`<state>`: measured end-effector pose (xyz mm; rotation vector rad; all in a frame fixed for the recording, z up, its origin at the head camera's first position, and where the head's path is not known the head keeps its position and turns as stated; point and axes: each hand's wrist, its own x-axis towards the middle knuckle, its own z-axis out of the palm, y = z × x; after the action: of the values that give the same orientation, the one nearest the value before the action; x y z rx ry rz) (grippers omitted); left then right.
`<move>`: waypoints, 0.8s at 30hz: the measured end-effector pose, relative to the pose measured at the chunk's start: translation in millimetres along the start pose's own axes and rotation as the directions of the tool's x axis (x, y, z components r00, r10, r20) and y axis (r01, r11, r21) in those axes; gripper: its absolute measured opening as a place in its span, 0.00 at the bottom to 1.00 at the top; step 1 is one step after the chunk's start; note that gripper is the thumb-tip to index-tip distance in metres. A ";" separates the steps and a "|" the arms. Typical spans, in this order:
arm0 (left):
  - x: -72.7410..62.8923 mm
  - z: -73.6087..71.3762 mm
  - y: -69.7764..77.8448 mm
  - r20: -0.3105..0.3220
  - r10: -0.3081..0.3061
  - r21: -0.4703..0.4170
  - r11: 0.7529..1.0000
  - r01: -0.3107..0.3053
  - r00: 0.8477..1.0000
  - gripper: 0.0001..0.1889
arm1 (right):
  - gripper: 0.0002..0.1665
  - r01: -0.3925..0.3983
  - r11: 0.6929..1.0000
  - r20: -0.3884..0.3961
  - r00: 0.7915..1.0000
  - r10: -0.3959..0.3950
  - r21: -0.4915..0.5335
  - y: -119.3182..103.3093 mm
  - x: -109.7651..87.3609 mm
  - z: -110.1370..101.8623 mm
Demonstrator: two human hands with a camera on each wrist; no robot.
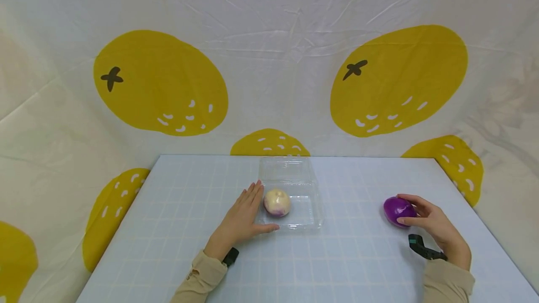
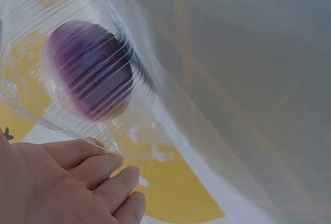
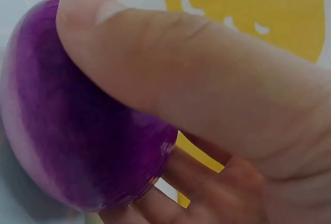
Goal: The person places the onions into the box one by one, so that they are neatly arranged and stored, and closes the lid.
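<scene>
One right hand (image 1: 443,229) pinches a purple ball (image 1: 394,210); the outstretched left (image 1: 241,219) touches a container (image 1: 304,207).

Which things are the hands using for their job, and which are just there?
Seem part of the job:
- purple round thing, held by the right hand
- clear box, by the left hand
- pale-and-purple round thing inside it

Just there:
- yellow-patterned sheet
- checked tabletop

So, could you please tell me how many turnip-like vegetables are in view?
2: a cream-and-purple vegetable in the clear plastic clamshell, a purple vegetable in the right hand.
</scene>
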<state>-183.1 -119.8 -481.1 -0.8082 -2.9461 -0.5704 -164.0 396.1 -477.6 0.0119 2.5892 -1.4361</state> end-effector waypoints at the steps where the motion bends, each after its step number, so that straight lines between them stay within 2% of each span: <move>1: 0.0 0.2 0.0 -0.001 0.001 0.003 1.000 -0.001 1.000 0.63 | 0.44 -0.010 1.000 -0.003 1.000 0.010 -0.002 -0.1 0.0 0.4; 7: -0.1 -0.8 1.0 0.005 -0.004 -0.005 1.000 0.004 1.000 0.62 | 0.45 -0.043 0.999 -0.019 0.999 0.043 0.009 -1.9 -0.4 0.8; 14: -0.8 -1.6 1.4 0.003 -0.002 -0.011 1.000 0.002 1.000 0.62 | 0.45 -0.032 0.999 -0.027 0.999 0.032 -0.016 -3.5 0.5 0.3; 24: -1.1 -3.4 2.7 0.009 -0.002 -0.006 1.000 0.002 1.000 0.62 | 0.45 -0.041 0.999 -0.040 0.998 0.041 0.005 -5.9 1.1 4.3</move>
<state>-181.0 -119.4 -477.1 -0.8111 -2.9549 -0.5776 -164.9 389.2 -475.1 0.0945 2.6018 -1.4411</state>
